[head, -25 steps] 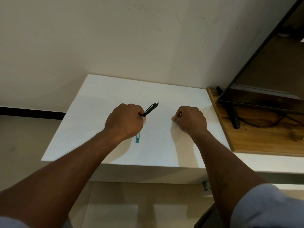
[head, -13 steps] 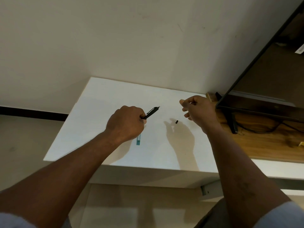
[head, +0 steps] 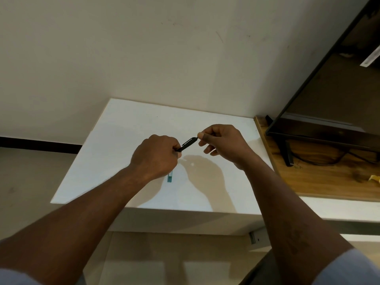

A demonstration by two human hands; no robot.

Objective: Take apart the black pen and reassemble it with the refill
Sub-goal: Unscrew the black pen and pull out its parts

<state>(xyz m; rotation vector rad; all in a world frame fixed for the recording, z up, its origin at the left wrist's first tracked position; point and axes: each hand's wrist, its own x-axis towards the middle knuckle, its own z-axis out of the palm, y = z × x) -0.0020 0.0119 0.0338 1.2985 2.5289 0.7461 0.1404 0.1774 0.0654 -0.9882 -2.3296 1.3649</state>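
Note:
My left hand (head: 156,158) is closed around the lower half of the black pen (head: 188,144) and holds it a little above the white table (head: 127,124). The pen slants up to the right, clip side up. The thumb and forefinger of my right hand (head: 225,144) pinch the pen's upper end. A thin refill with a teal end (head: 169,178) lies on the table just below my left hand, its upper part hidden by that hand. The pen's lower tip is hidden inside my left fist.
A wooden board (head: 320,182) adjoins the table on the right and carries a black screen (head: 329,99) on a stand, a dark cable (head: 320,161) and a small yellow scrap (head: 374,178). A plain wall rises behind the table. The floor lies below the table's near edge.
My right hand rose from the table, leaving a small black piece there, then swung left and pinched the pen's upper end. That piece is now out of sight. My left hand kept the pen.

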